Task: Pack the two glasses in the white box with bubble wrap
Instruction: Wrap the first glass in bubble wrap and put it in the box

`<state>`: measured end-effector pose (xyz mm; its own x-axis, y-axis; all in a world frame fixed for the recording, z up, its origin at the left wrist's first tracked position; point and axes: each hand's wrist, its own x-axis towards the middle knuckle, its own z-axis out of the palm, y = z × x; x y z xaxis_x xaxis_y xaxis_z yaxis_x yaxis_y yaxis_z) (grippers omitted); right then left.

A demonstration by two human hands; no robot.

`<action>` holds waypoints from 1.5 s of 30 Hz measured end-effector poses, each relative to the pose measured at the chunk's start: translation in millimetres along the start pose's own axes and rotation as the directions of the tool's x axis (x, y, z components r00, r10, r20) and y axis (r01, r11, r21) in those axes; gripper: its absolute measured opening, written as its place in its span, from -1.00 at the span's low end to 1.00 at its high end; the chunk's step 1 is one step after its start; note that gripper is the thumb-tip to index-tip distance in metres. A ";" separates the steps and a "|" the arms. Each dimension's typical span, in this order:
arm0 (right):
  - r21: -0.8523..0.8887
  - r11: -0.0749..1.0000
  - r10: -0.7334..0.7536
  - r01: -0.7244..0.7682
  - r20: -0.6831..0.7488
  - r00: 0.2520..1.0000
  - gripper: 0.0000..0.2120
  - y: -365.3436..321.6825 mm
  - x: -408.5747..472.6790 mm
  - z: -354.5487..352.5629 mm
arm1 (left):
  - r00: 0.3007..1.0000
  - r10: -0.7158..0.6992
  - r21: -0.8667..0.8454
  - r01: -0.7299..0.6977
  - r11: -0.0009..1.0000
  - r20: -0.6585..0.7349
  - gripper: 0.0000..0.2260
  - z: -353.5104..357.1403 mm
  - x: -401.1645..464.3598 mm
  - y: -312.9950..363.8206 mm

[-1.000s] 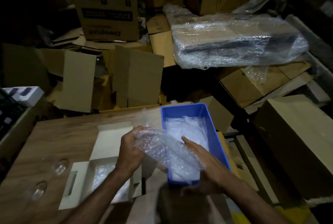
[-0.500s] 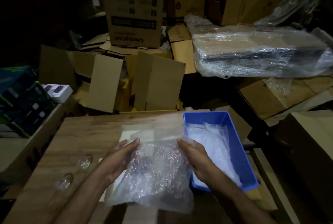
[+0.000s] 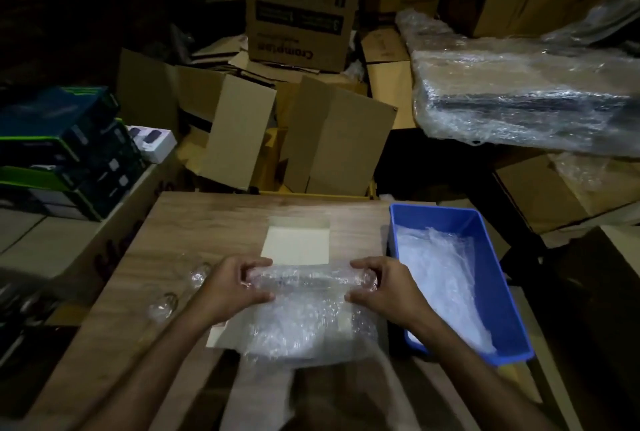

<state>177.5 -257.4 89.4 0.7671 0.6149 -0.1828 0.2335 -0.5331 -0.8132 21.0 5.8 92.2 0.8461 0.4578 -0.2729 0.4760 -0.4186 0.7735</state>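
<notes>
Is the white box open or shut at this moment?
Open. The white box's lid flap lies flat on the table, beyond the bubble wrap that both hands hold over the box body, hiding its inside.

Glossy plastic bubble wrap, wood-grain table

Clear bubble wrap in my hands; white box beneath it. Blue bin. Wood-grain brown table. Brown cartons far.
</notes>
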 end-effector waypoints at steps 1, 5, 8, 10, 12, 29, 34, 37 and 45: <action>-0.061 0.998 -0.020 0.021 0.010 1.000 -0.61 -3.8 1.4 1.7 | 1.000 0.008 0.111 -0.007 0.994 -0.013 -0.63 -1.3 2.0 -2.8; -0.023 0.994 -0.104 0.107 0.120 0.987 -0.73 -10.0 4.6 3.3 | 0.992 0.126 0.225 -0.127 0.966 0.020 -0.88 -12.5 -5.5 -1.8; 0.278 0.960 -0.036 -0.031 0.235 0.971 -0.77 -15.6 1.7 1.8 | 0.993 0.056 -0.171 -0.038 0.985 0.100 -0.81 -23.8 -11.7 -7.4; 0.431 0.896 0.001 -0.107 0.239 0.971 -0.77 -15.5 1.0 10.5 | 0.996 -0.011 -0.340 0.038 0.940 0.083 -0.61 -23.0 -10.7 -15.9; 0.517 0.849 0.038 -0.110 0.148 0.988 -0.76 -16.8 2.8 26.2 | 0.992 -0.048 -0.465 0.099 0.880 0.119 -0.54 -18.2 -12.3 -22.0; 0.317 0.948 0.025 0.030 -0.168 0.985 -0.55 1.3 -12.8 90.7 | 0.998 0.009 -0.456 -0.040 0.889 -0.069 -0.78 5.8 0.8 -69.3; 0.161 0.987 0.044 -0.019 -0.157 0.987 -0.54 15.3 -7.9 101.5 | 0.965 0.041 -0.186 0.008 0.983 0.258 -0.32 -8.7 -2.5 -88.3; -0.049 0.998 0.024 -0.029 -0.105 0.994 -0.32 23.7 -5.1 107.2 | 0.980 0.064 0.076 -0.079 0.994 0.189 -0.20 0.0 3.6 -93.1; -0.485 0.874 0.077 -0.028 0.082 0.994 -0.23 23.8 8.9 132.9 | 0.978 0.093 0.482 -0.175 0.858 0.188 -0.05 26.1 28.1 -96.1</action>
<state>110.5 -187.4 -5.0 0.7315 0.6174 -0.2893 0.4724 -0.7649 -0.4380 5.2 38.4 -4.7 0.9167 0.2610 -0.3025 0.3765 -0.8175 0.4358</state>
